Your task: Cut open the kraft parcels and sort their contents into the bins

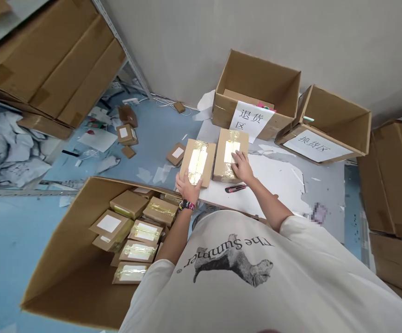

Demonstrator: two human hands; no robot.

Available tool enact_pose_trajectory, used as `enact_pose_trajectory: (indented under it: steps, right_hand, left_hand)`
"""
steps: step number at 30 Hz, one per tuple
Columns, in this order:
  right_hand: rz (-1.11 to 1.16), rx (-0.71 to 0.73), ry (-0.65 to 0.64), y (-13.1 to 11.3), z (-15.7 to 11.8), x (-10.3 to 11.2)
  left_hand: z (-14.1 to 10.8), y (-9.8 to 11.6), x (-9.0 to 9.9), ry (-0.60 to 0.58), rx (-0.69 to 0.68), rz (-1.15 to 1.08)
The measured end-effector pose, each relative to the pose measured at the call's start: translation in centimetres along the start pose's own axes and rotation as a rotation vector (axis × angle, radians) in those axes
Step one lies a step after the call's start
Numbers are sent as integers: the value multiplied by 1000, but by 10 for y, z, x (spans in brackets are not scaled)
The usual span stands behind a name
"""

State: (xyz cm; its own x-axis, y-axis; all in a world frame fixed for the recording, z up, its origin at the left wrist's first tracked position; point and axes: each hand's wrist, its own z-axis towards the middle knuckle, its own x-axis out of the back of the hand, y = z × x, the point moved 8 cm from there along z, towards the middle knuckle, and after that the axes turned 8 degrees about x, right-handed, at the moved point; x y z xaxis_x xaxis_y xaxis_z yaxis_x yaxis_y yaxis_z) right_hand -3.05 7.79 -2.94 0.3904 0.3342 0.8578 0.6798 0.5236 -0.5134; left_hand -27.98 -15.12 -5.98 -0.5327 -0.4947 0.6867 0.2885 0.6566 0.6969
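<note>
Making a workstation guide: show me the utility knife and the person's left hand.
utility knife (235,188): head view, on its handle.
left hand (187,188): head view, on the back of the hand.

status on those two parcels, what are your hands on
Left hand on taped parcel. Right hand on second parcel. Box cutter lying nearby, not touching either.

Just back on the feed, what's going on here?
A person's left hand rests on a taped cardboard parcel, and their right hand rests on a second taped parcel. Both parcels sit on a white board, with a utility knife just below the right hand. More taped parcels lie in an open carton at lower left. Two signed cartons, a returns carton and an exchange carton, stand ahead.
</note>
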Motion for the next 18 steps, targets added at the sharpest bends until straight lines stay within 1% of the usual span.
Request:
enact_pose_trajectory:
  steps: [2, 4, 5, 6, 7, 9, 10, 11, 12, 14, 16, 18]
  right_hand:
    - [-22, -77, 29, -7, -7, -5]
    - [-73, -114, 53, -21, -15, -7]
    - [-99, -85, 51, -34, -18, -9]
    - [-121, -17, 30, -49, -19, -13]
    - [-133, 76, -11, -67, -18, -18]
    - [-133, 264, -133, -101, -11, -33]
    - [-133, 315, -184, -113, -3, -38]
    - [-139, 328, -213, -121, 10, -42]
    - [-149, 310, -219, -124, 26, -43]
    - [-169, 235, -214, -124, 65, -43]
    - [-175, 130, -226, -118, 101, -42]
    - [-155, 38, -281, -111, 126, -46]
  left_hand:
    - [2, -1, 3, -6, 7, -37]
    - [11, -13, 10, -5, 55, -123]
    - [17, -22, 14, -15, 95, -180]
    - [25, -33, 16, -38, 142, -237]
    - [32, -44, 15, -87, 184, -285]
    - [44, -63, 9, -209, 242, -334]
    - [48, -71, 5, -272, 271, -357]
    - [49, -80, 1, -323, 317, -385]
    - [47, -87, -4, -369, 382, -416]
    - [37, -101, -15, -440, 551, -482]
    - [22, -106, -27, -510, 705, -549]
    - [9, -102, -38, -571, 764, -633]
